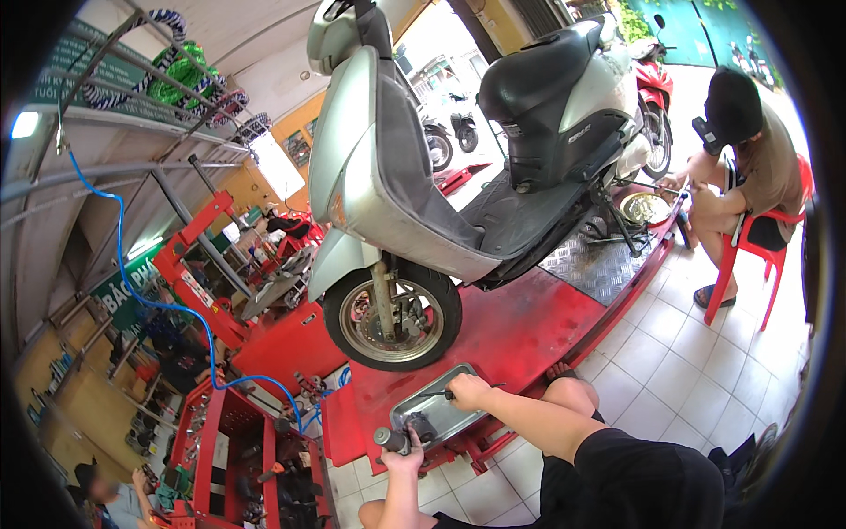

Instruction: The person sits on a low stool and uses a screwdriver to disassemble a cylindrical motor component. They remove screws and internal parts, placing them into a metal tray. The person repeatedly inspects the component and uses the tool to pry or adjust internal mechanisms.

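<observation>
My left hand (pixel 404 458) is closed round a grey metal cylinder (pixel 390 438), its round end turned up. Just beyond it, dark small parts (pixel 421 428) show over a shallow metal tray (pixel 456 416); whether they lie in the tray or join the cylinder, I cannot tell. Above the tray's right side, my right hand (pixel 469 392) grips a thin dark tool (pixel 431 393) with a shaft pointing left; its exact kind is too small to make out. Right behind the tray stands the front wheel (pixel 392 319) of a silver-and-black scooter (pixel 352 167).
The scooter rests on a red lift platform (pixel 520 322). At right, a person (pixel 749 167) on a red plastic chair (pixel 745 256) works beside a round pan (pixel 645 209). A red tool cart (pixel 220 450) and a blue air hose (pixel 211 353) are at left; another person (pixel 119 498) is lower left.
</observation>
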A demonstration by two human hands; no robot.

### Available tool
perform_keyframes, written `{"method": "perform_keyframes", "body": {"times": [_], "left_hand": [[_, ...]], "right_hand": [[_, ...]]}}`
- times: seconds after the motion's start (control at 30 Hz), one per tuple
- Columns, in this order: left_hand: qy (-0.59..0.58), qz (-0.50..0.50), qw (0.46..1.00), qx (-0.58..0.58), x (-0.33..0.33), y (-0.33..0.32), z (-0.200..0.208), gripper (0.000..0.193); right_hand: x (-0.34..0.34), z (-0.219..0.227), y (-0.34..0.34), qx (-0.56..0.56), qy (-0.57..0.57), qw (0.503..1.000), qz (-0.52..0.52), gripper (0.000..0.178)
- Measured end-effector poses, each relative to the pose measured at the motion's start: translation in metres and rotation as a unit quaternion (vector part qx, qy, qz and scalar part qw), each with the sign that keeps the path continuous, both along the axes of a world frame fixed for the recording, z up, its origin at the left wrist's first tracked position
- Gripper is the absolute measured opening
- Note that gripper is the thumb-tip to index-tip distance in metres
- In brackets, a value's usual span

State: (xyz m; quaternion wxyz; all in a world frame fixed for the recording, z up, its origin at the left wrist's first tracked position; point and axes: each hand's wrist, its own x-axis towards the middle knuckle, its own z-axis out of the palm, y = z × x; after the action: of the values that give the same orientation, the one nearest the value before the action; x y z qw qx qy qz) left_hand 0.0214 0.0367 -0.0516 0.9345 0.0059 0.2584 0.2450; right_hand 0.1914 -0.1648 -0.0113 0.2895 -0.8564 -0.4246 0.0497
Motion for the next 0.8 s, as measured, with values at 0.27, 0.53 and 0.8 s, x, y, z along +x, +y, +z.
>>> {"method": "perform_keyframes", "body": {"times": [0.27,0.53,0.8], "left_hand": [[0.036,-0.01,0.999,0.04,-0.037,-0.058,0.01,0.041],[-0.012,0.009,1.0,0.005,-0.063,-0.087,0.016,0.034],[-0.044,0.006,0.999,-0.032,-0.067,-0.102,0.041,0.031]], "right_hand": [[-0.016,0.035,-0.015,0.107,0.011,0.994,0.034,0.034],[-0.015,0.047,-0.013,0.157,0.014,0.986,0.061,0.031],[-0.013,0.052,-0.021,0.187,0.006,0.981,0.053,0.027]]}}
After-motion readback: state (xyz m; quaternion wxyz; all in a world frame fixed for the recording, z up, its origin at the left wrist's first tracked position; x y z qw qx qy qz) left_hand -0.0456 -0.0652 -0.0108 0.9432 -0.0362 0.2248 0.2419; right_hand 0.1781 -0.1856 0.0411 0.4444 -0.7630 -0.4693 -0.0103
